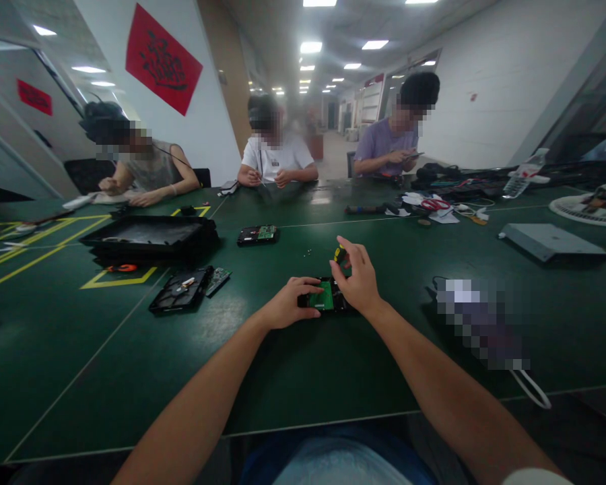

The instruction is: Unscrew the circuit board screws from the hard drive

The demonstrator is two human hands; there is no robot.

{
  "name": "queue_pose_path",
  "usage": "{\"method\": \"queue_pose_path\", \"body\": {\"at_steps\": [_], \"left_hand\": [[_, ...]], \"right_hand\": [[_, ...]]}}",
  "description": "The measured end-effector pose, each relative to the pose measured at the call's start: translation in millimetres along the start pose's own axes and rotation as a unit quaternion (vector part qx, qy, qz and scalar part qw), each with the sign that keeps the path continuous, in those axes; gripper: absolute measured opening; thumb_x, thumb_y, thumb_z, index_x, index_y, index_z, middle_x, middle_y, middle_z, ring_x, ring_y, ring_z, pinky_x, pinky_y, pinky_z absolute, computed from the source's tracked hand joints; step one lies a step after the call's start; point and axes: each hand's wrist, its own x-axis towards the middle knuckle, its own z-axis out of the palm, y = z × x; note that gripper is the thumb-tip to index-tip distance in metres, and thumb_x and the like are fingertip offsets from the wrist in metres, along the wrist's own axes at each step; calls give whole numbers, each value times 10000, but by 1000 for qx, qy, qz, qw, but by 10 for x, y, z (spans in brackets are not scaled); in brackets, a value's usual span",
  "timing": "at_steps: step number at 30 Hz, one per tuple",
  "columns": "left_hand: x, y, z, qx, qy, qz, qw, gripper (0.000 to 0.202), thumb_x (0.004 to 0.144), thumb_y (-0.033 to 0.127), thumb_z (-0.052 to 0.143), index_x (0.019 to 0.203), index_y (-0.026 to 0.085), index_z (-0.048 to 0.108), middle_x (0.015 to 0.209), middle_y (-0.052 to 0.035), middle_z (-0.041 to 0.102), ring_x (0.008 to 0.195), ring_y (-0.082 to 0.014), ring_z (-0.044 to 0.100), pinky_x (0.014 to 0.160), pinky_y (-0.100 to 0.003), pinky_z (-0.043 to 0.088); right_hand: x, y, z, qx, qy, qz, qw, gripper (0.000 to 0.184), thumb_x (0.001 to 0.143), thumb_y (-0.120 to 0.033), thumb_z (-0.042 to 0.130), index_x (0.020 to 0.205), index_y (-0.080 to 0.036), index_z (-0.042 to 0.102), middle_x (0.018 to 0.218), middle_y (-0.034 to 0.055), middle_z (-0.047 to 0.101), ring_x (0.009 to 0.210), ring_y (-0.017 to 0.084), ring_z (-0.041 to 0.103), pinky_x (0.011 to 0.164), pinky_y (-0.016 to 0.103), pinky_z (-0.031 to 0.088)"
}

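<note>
- The device point(322, 296), a black case with a green board on top, lay flat on the counter point(283, 377), straight in front of the person.
- The left hand point(293, 302) had its grip bent around the left end of the device, fingers over the far side and thumb along the near edge; the spread was about as wide as the case.
- The right hand point(359, 277) was raised over the device's right end, its grip pinched around a short yellow-and-black tool point(339, 254), thumb on one side and fingers on the other. Whether the tool's lower end touched the device could not be told.
- A few tiny pale bits point(308, 252) lay just beyond the device.
- A second device point(257, 234), also with a green board, sat farther off to the left.
- Nearer on the left lay an open black shell point(180, 291), with a loose circuit board point(218, 281) just beside it.
- Behind these stood a stack of black trays point(151, 234), an orange item point(122, 267) at its near side.
- On the right were a blurred-out object point(477, 323) with a white strap point(532, 389), a flat grey box point(555, 241) and, farther back, a tilted clear bottle point(528, 172).
- Three people sat along the far side, one in a white shirt point(277, 158) in the middle.
</note>
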Motion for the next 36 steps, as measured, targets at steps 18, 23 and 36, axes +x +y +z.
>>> {"method": "queue_pose_path", "body": {"at_steps": [18, 23, 36], "left_hand": [[-2, -39, 39, -13, 8, 0, 1000, 428, 821, 347, 839, 1234, 323, 727, 1467, -69, 535, 1367, -321, 468, 1179, -538, 371], [-4, -49, 49, -19, 13, -3, 1000, 410, 815, 323, 843, 1211, 325, 735, 1462, -69, 527, 1371, -324, 466, 1178, -541, 376], [-14, -47, 45, -9, 7, 4, 1000, 384, 825, 324, 835, 1198, 333, 743, 1460, -62, 515, 1376, -321, 455, 1186, -532, 373]], "right_hand": [[-5, -41, -15, 4, 0, -9, 1000, 655, 980, -221, 518, 1594, -317, 308, 1224, 99, 586, 948, 229, 634, 863, 443, 586], [-14, -16, 5, 9, 9, -10, 1000, 630, 980, -257, 566, 1564, -326, 341, 1233, 100, 578, 910, 225, 633, 822, 442, 604], [-20, -21, 2, 27, -11, -6, 1000, 647, 978, -222, 543, 1576, -323, 316, 1304, 111, 571, 997, 243, 645, 916, 477, 596]]}}
